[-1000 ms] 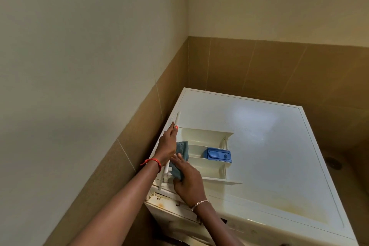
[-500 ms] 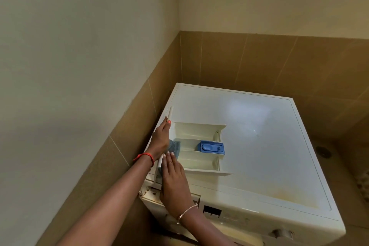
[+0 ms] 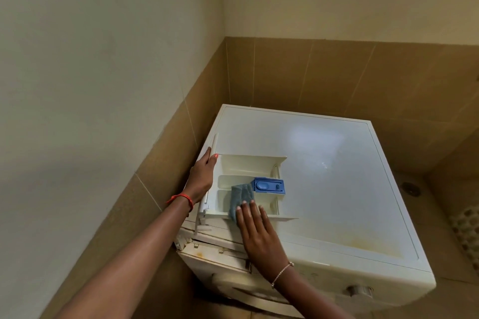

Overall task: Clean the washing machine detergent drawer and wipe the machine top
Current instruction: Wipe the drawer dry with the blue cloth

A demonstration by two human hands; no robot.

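The white detergent drawer (image 3: 248, 166) lies taken out on the left part of the washing machine top (image 3: 337, 176). Inside it sits a blue insert (image 3: 269, 185). My left hand (image 3: 203, 176) grips the drawer's front panel at its left end, fingers curled round the edge. My right hand (image 3: 255, 230) lies flat with straight fingers, pressing a blue-grey cloth (image 3: 241, 195) into the drawer's near compartment. Most of the cloth shows beyond my fingertips.
The machine stands in a corner, with tan tiled walls (image 3: 324, 77) behind and to the left. The empty drawer slot (image 3: 220, 251) gapes at the machine's front left. A yellowish stain (image 3: 363, 243) marks the top near its front edge. A floor drain (image 3: 410, 186) lies to the right.
My right hand has slid to the right and flattened, carrying the cloth from the drawer's left end to its middle near compartment. My left hand kept its hold.
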